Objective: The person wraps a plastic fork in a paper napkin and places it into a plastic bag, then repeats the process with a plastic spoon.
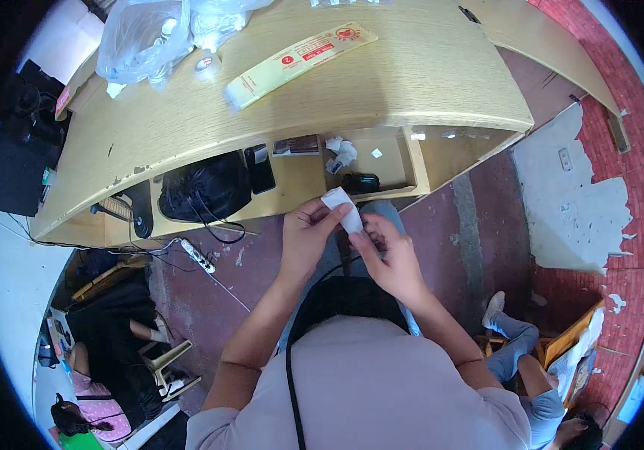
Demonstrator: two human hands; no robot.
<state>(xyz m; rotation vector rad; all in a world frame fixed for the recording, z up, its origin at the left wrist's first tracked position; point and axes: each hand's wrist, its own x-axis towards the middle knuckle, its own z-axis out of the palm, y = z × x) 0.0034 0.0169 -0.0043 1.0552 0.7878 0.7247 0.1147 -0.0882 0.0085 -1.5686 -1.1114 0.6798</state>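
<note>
A small folded strip of white paper (345, 213) is held in front of my chest, just beyond the desk's front edge. My left hand (308, 234) pinches its upper end between thumb and fingers. At the lower right edge of the strip, my right hand (388, 255) has its thumb and fingertips closed on the paper. Just beyond both hands is an open drawer (418, 166) with crumpled white paper (342, 154) and a small black object (360, 182) inside. To the left of the drawer lie a smartphone (261, 169) and a black drawstring pouch (206, 187).
A long yellow packet (303, 64) and clear plastic bags (145, 45) lie on the wooden desk (427, 82). A white power strip (198, 256) with cables hangs at the left. One person (104, 405) sits behind left, another (540, 390) behind right.
</note>
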